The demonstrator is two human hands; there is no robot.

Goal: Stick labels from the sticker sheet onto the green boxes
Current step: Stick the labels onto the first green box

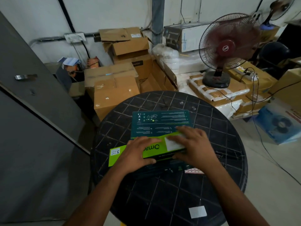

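Green box [151,150], lettering hand-hidden

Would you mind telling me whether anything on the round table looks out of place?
A loose white label lies alone near the table's near edge, apart from the sticker sheet and the green box under both hands.

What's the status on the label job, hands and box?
Left hand grips green box. Right hand presses white label flat onto box. Sticker sheet on table, near right wrist. Nothing in the way.
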